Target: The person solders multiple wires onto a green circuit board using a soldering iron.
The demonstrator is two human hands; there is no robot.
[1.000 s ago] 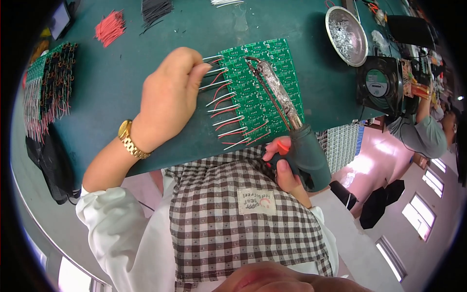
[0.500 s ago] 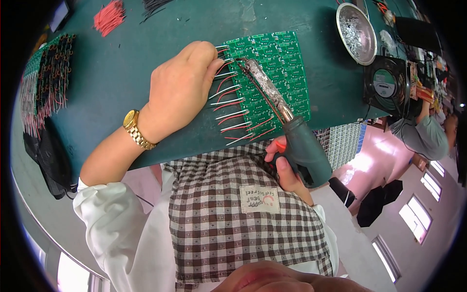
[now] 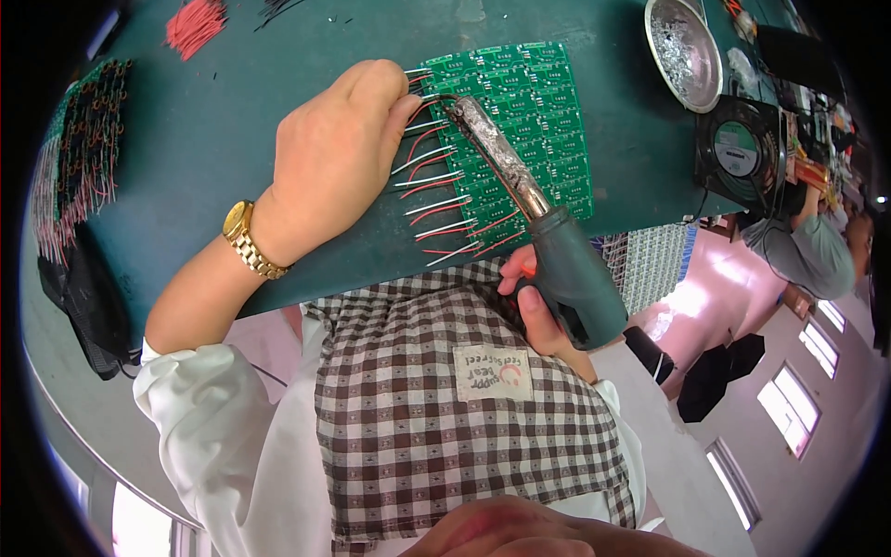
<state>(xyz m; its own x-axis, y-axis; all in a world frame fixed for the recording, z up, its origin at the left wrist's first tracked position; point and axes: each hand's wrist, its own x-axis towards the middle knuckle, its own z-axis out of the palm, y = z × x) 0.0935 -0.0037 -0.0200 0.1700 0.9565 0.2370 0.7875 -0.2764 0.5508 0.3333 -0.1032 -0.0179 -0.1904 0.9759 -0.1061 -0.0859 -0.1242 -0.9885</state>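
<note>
A green panel of small circuit boards point(image 3: 564, 139) lies on the bench. Red and white wires point(image 3: 429, 176) stick out along its left edge. My left hand point(image 3: 336, 153), with a gold watch at the wrist, is closed in a pinch by the upper part of that edge. Between its fingertips is a thin wire, mostly covered by the fingers. In my right hand point(image 3: 538, 320) is a soldering iron point(image 3: 506, 153) with a dark green handle and a thick, worn metal barrel. Its tip meets the panel's left edge, right beside my left fingertips; the exact contact is too small to make out.
Boards with wires and black parts point(image 3: 88, 139) are stacked at the far left, above a black bag point(image 3: 83, 297). Red wires point(image 3: 195, 28) and black wires point(image 3: 276, 9) lie at the back. A metal bowl point(image 3: 687, 56) and a fan point(image 3: 738, 153) stand right. Another person's arm point(image 3: 812, 246) is beyond.
Both hands, the iron and the panel appear slightly higher and further left, as does most of the bench, so the view itself has shifted. The pinch and the iron's place by it look much the same.
</note>
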